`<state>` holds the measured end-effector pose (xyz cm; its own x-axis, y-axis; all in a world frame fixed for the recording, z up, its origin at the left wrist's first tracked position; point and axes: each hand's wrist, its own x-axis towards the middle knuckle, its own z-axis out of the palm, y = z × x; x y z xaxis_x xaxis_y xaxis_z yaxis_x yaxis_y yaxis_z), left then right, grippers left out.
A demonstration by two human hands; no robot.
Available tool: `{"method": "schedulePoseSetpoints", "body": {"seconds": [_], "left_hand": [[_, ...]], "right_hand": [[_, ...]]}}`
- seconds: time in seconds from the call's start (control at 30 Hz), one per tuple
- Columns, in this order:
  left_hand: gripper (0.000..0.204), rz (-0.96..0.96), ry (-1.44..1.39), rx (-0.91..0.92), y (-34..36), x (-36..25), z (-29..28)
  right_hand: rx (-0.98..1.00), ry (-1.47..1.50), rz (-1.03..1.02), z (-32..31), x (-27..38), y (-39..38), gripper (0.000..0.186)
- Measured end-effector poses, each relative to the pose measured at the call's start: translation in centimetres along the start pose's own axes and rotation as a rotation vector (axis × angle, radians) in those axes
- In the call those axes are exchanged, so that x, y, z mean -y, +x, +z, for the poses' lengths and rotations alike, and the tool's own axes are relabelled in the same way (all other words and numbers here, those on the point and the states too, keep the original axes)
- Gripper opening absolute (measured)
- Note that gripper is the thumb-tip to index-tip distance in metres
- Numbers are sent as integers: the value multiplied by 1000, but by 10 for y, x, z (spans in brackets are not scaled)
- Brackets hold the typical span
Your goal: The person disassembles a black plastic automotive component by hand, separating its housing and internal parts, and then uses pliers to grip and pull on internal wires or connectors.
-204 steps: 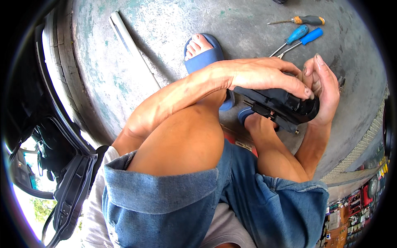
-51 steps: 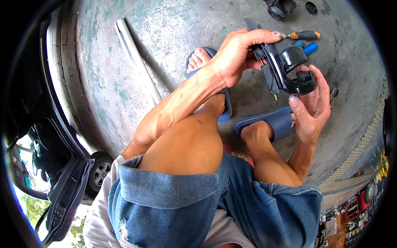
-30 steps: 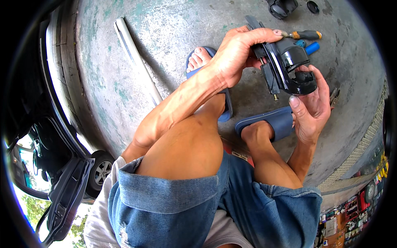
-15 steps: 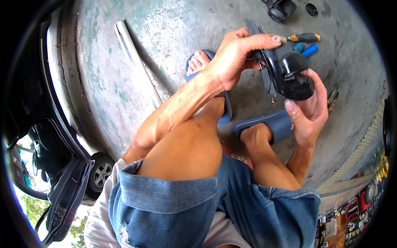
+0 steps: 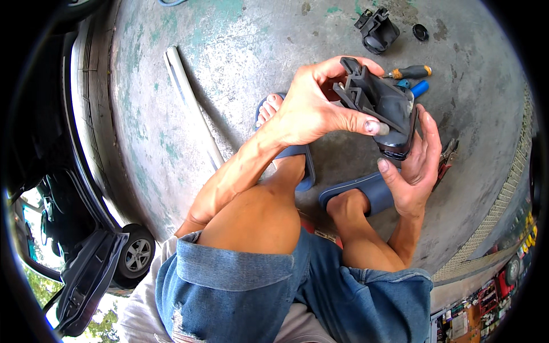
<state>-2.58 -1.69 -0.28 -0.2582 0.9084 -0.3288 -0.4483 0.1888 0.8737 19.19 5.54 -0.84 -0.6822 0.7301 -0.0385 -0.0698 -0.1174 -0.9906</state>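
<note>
A black plastic housing [image 5: 394,108], with a slotted bracket at one end and a rounded end toward the lower right, is held above the floor in front of my knees. My left hand [image 5: 311,108] grips its bracket side, thumb lying along the near edge and fingers over the far side. Around the rounded end, the thumb and curled fingers of my right hand [image 5: 416,177] cup the housing. How firmly they press on it is hard to see.
On the concrete lie a similar black plastic part [image 5: 379,35], a round black cap [image 5: 420,32], an orange-and-black screwdriver [image 5: 413,72], a blue cylinder [image 5: 420,88] and pliers [image 5: 447,157]. A long pale bar [image 5: 194,108] lies left. A car wheel [image 5: 138,255] stands far left; cluttered shelves [image 5: 480,311] lower right.
The housing has been turned in my hands, so its slotted bracket side now shows. Both hands have shifted slightly down and left, and my left thumb has moved to the near edge.
</note>
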Motion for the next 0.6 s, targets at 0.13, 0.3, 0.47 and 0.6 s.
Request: {"method": "schedulePoseSetpoints", "body": {"seconds": [0.13, 0.3, 0.47, 0.6], "left_hand": [[70, 95, 55, 42, -1, 3, 3], [67, 92, 52, 76, -4, -4, 8], [68, 79, 96, 79, -5, -3, 10], [70, 89, 221, 67, -5, -5, 10]], "right_hand": [[-29, 18, 12, -1, 0, 0, 94], [-16, -34, 5, -1, 1, 0, 96], [-57, -12, 70, -2, 4, -2, 94], [-78, 50, 143, -4, 2, -2, 91]]}}
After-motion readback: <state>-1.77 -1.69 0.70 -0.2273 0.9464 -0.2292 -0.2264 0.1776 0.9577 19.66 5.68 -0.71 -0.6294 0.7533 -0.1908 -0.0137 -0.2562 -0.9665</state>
